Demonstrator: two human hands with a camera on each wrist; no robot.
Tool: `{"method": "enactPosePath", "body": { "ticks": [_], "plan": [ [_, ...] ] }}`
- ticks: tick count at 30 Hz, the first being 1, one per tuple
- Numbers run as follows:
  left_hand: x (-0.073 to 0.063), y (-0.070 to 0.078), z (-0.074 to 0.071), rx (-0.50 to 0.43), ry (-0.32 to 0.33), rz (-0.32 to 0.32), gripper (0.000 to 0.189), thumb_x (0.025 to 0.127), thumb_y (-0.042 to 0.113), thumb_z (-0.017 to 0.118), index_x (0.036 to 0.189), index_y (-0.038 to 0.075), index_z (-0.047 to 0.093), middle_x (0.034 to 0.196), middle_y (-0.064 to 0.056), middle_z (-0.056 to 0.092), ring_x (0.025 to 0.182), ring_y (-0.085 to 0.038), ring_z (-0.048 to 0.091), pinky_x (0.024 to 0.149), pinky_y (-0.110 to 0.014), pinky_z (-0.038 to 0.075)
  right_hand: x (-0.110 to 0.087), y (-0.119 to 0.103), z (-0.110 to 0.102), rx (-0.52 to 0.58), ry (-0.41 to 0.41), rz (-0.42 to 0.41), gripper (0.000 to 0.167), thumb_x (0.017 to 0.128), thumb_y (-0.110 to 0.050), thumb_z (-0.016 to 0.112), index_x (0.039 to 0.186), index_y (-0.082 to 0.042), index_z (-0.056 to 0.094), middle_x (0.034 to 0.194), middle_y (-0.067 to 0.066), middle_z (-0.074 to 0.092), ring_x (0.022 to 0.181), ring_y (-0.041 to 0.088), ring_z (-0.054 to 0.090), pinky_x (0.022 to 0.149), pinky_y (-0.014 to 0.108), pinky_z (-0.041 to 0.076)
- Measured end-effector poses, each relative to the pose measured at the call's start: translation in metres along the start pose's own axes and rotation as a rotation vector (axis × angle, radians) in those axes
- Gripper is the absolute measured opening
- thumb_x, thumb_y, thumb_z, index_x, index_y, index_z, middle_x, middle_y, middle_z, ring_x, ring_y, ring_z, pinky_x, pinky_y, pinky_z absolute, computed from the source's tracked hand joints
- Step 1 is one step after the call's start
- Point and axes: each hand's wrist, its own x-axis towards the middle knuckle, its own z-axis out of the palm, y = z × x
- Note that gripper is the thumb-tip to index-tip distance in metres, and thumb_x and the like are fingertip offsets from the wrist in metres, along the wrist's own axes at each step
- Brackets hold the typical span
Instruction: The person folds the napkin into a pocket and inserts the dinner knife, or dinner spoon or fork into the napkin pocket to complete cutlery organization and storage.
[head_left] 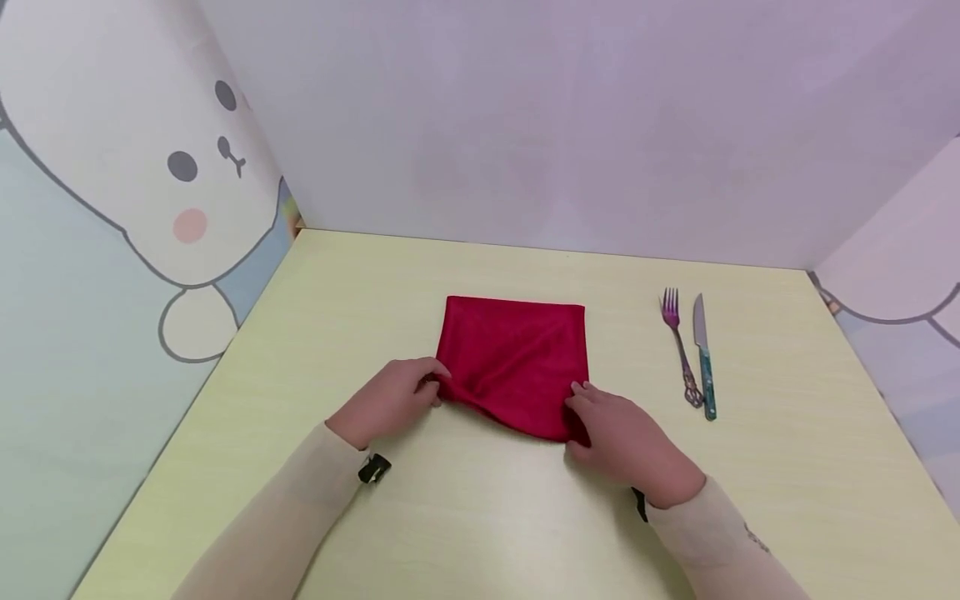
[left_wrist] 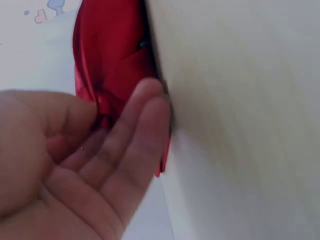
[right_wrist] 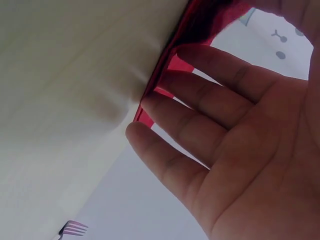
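A red cloth napkin (head_left: 517, 358), folded to a rough square, lies on the table with its front edge lifted and a diagonal crease across it. My left hand (head_left: 393, 398) pinches its front left corner between thumb and fingers; in the left wrist view the cloth (left_wrist: 112, 55) bunches at the thumb tip. At the front right corner is my right hand (head_left: 626, 433). Its nearly straight fingers (right_wrist: 190, 125) touch the napkin's right edge, with the thumb well apart near the front edge. Some of the cloth between thumb and fingers lies in shadow.
To the right of the napkin, a fork (head_left: 682, 350) with an ornate handle lies beside a knife (head_left: 703, 354) with a green handle. The pale wooden table (head_left: 480, 533) meets a plain wall (head_left: 555, 125) behind and cartoon-printed walls (head_left: 82, 350) at the sides.
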Motion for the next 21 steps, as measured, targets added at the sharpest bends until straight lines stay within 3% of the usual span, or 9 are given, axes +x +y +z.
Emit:
{"method": "enactPosePath", "body": {
  "ticks": [4, 7, 13, 21],
  "plan": [
    [0.003, -0.004, -0.005, 0.002, -0.019, -0.001, 0.031, 0.097, 0.002, 0.059, 0.121, 0.016, 0.072, 0.099, 0.007, 0.068, 0.087, -0.013, 0.061, 0.084, -0.035, 0.053, 0.002, 0.0, 0.003, -0.023, 0.009, -0.004, 0.068, 0.085, -0.036, 0.084, 0.135, 0.004, 0.062, 0.145, 0.024, 0.056, 0.138, 0.042, 0.049, 0.109, 0.053, 0.045],
    [0.006, -0.006, -0.008, 0.02, -0.024, 0.026, 0.031, 0.095, -0.003, 0.06, 0.114, 0.016, 0.076, 0.103, 0.008, 0.069, 0.09, -0.013, 0.064, 0.086, -0.035, 0.054, 0.003, -0.001, 0.004, -0.048, 0.024, -0.01, 0.072, 0.084, -0.043, 0.085, 0.132, 0.005, 0.063, 0.143, 0.025, 0.057, 0.136, 0.043, 0.051, 0.107, 0.053, 0.046],
    [0.013, -0.01, -0.01, -0.06, -0.047, 0.025, 0.017, 0.099, 0.001, 0.063, 0.1, 0.014, 0.074, 0.084, 0.006, 0.072, 0.075, -0.01, 0.07, 0.078, -0.034, 0.054, 0.005, -0.008, -0.003, -0.111, 0.021, -0.02, 0.07, 0.082, -0.048, 0.084, 0.127, 0.003, 0.065, 0.136, 0.024, 0.062, 0.13, 0.043, 0.055, 0.105, 0.055, 0.048],
    [0.017, -0.013, -0.013, -0.176, -0.075, -0.035, 0.005, 0.101, 0.007, 0.065, 0.102, 0.009, 0.069, 0.089, 0.003, 0.073, 0.077, -0.011, 0.074, 0.084, -0.036, 0.055, 0.005, -0.011, -0.011, -0.181, 0.082, -0.095, 0.038, 0.085, -0.032, 0.085, 0.106, -0.004, 0.069, 0.11, 0.015, 0.071, 0.104, 0.035, 0.067, 0.092, 0.05, 0.055]
  ]
}}
